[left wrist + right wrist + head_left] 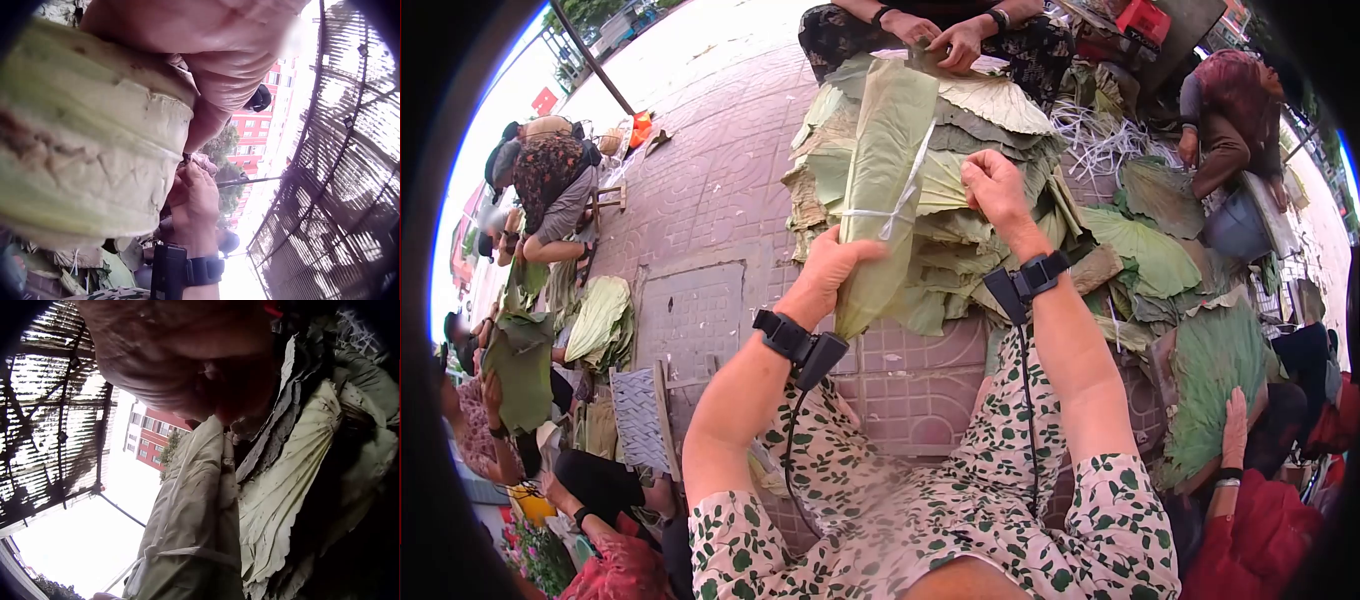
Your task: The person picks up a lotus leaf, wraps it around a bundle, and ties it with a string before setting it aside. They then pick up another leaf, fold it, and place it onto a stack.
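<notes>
A long folded bundle of large dried green leaves [887,130] stands tilted in front of me, with a white tie strip [913,178] knotted around it. My left hand [840,265] grips its lower part, thumb across the front. In the left wrist view, the rolled end of the leaf bundle [94,144] fills the left side. My right hand [998,192] is raised to the right of the bundle, fingers curled, with nothing visible in them. From the knot [150,551] in the right wrist view, one strip runs up along the bundle. Behind it lies a broad pile of leaves [990,130].
Opposite me, a person's hands [950,42] work beyond the pile. White strips [1100,140] lie in a heap at the back right, near more loose leaves [1145,250]. A woven seat [642,420] stands at left. Several people sit around on both sides.
</notes>
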### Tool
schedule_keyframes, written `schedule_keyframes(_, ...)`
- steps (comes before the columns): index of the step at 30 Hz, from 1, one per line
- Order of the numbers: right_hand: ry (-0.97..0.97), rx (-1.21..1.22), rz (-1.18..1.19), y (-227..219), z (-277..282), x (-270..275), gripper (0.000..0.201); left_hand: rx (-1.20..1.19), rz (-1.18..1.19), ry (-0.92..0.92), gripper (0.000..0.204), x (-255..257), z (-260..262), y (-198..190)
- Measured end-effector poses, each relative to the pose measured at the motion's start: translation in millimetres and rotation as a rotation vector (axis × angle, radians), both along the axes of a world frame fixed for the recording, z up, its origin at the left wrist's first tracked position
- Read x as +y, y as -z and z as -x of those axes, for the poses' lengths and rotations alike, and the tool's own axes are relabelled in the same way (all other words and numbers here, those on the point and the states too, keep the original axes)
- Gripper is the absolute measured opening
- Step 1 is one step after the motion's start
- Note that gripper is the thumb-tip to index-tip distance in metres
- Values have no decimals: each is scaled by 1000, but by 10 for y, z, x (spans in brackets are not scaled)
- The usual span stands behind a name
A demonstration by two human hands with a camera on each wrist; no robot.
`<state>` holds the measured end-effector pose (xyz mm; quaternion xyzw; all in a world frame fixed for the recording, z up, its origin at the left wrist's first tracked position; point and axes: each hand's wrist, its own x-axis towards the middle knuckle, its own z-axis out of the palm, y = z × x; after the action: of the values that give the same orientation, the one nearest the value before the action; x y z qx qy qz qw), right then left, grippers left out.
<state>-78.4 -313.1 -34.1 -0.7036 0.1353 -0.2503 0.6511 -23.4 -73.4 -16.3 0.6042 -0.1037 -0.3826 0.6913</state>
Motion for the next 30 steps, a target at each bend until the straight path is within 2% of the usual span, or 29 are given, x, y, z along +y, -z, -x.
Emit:
schedule_keyframes(2,-52,4,-39,-32,19,137,21,-26,-14,-31,39,-11,-27,54)
schedule_keyframes(4,-172,136,-63,-72,22,222,21,-111,-20,-73,42,-16,-48,93)
schedule_keyframes(5,-182,150,-73,-105,23,259,27,-113,-23,-73,42,-17,-49,107)
schedule_keyframes(9,-179,260,-82,-168,-24,322,30,-198,-60,-24,40,-42,-6,116)
schedule_keyframes(12,-182,300,30,-118,-85,336,28,-300,-98,-8,41,-53,16,112)
schedule_keyframes(13,-175,279,-13,-110,-95,347,29,-358,-127,-5,42,-54,25,104)
schedule_keyframes(18,-180,233,-149,-94,-130,360,23,-320,-164,5,42,-58,16,81)
schedule_keyframes(23,-41,56,-265,-175,-133,262,13,-247,-105,12,40,-44,-10,102)
schedule_keyframes(30,104,-59,-322,-171,-120,34,17,-218,-130,-3,39,-14,5,38)
